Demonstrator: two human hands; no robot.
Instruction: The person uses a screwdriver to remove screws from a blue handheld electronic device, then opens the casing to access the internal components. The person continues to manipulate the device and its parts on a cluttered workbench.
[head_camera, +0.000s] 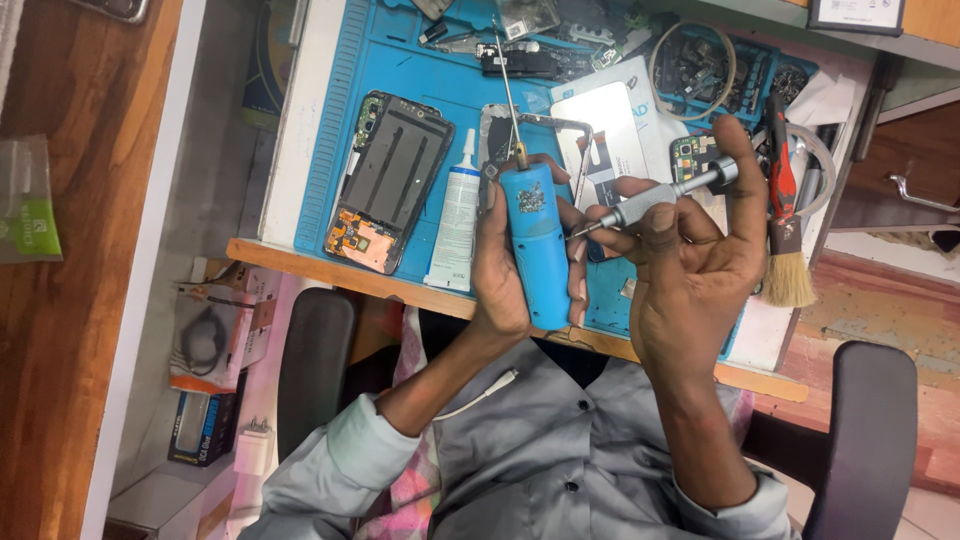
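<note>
Blue handheld tool (537, 245) gripped in left hand (500, 270); right hand (690, 265) pinches a grey screwdriver (655, 203), opened phone (388, 182), glue tube (455, 225) and brush (785, 230) crowding the mat (400, 60).

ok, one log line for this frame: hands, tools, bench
left hand: grips blue handheld tool | right hand: holds grey screwdriver, tip at tool's side | blue mat: opened phone, white tube, brush

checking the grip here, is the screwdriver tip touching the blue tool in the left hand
Cannot tell. In the head view the screwdriver tip ends beside the blue tool, among the left hand fingers, hiding any contact or gap.
</note>
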